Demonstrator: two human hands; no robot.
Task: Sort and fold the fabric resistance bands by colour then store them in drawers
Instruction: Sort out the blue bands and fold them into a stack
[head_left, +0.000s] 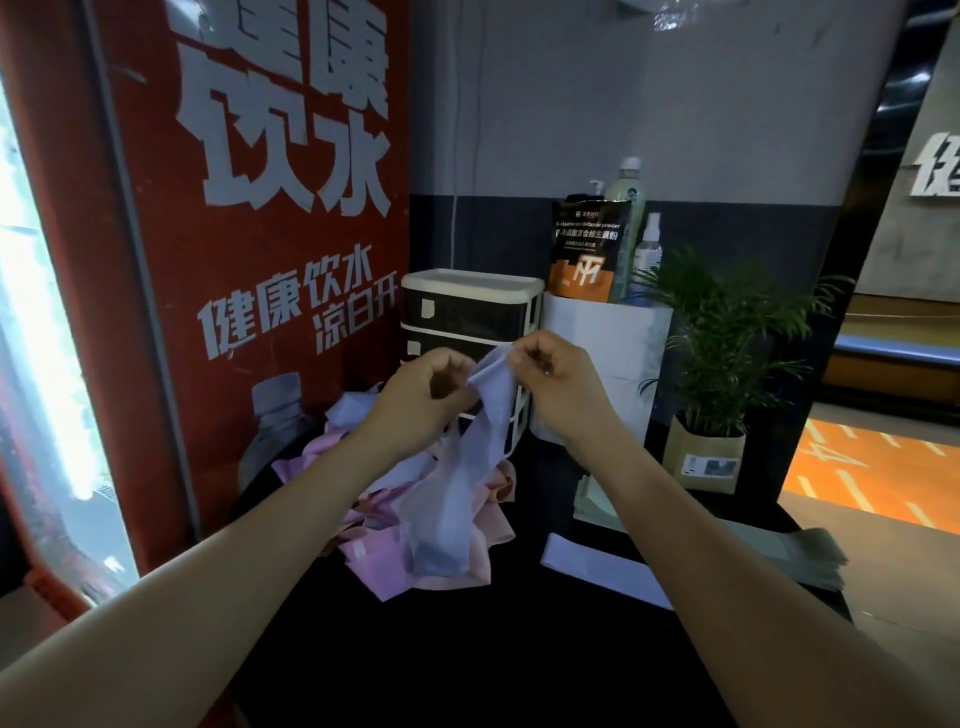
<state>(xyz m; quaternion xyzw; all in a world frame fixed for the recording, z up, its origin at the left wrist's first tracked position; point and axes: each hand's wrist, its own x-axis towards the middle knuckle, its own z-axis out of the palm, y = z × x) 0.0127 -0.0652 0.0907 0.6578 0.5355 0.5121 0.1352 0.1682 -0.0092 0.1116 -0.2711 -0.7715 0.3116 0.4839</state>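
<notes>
Pinched at its top edge between my left hand (426, 387) and right hand (550, 369), the lilac band (485, 421) hangs above the pile (374, 525) of pink and lilac bands, in front of the drawers (470, 312). To fold it well, I judge I should draw the edge taut, match the corners, then lay it by the flat lilac one (587, 566), left of the green stack (789, 556).
</notes>
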